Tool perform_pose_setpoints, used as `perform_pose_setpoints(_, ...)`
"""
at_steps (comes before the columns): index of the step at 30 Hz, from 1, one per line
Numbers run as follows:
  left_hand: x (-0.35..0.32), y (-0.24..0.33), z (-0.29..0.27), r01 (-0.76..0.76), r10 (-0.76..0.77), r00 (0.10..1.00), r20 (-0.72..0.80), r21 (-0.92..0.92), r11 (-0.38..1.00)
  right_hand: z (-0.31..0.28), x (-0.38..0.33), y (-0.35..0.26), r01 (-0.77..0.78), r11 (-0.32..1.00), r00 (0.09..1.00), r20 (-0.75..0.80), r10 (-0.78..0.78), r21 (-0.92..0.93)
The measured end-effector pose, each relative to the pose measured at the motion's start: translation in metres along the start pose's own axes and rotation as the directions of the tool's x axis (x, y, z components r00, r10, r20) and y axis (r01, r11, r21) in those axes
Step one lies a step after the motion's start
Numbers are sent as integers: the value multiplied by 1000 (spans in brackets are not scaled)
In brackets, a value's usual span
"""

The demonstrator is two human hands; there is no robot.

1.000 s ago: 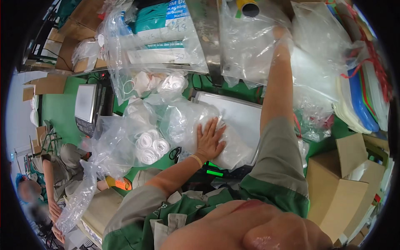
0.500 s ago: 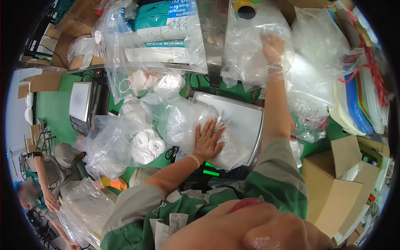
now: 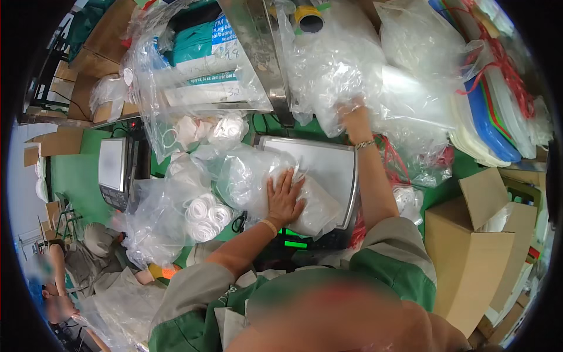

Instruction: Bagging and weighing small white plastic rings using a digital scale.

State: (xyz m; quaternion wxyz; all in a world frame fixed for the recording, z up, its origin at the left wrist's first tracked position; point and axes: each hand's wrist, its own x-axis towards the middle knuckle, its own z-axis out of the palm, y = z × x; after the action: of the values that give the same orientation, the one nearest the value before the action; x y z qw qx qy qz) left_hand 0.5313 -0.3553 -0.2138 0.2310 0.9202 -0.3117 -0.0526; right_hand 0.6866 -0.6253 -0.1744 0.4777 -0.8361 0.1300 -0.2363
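My left hand (image 3: 285,197) lies flat, fingers spread, on a clear plastic bag of white goods (image 3: 319,205) that rests on the metal pan of a weighing scale (image 3: 328,161). My right hand (image 3: 353,114) reaches forward and grips a crumpled heap of clear plastic bags (image 3: 334,64) behind the scale. A bracelet shows on that wrist. More clear bags with white rolled pieces (image 3: 205,211) sit just left of the scale.
A second scale (image 3: 112,167) stands at the left on the green table. Bagged packets (image 3: 205,76) are stacked behind. An open cardboard box (image 3: 469,252) is at the right, with stacked coloured sheets (image 3: 492,129) above it. Another person (image 3: 58,276) sits at lower left.
My right hand has pulled back from the far bags toward the scale, now clutching plastic closer in. My left hand stays pressed on the bag on the scale.
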Motion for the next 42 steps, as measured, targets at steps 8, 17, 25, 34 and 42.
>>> perform_pose_setpoints(8, 1, 5, -1, -5, 5, 1000, -6, 0, 1000, -4, 136, 21, 47, 624, 980, -85, -181, -780)
perform_pose_setpoints(17, 1, 2, 2, -8, 8, 1000, 3, -36, 999, 19, 134, 39, 29, 743, 998, -29, -64, -668)
perform_pose_setpoints(25, 3, 5, 3, -12, 12, 1000, 18, 1, 1000, 19, 145, 49, 291, 84, 850, 217, -480, -953)
perform_pose_setpoints(34, 3, 4, 2, -28, 29, 999, 15, -37, 999, 0, 190, 54, -211, 949, 968, -187, 169, -233)
perform_pose_setpoints(42, 7, 9, 2, -56, 57, 998, 11, -40, 998, -5, 111, 22, -3, 894, 926, -336, 171, 447)
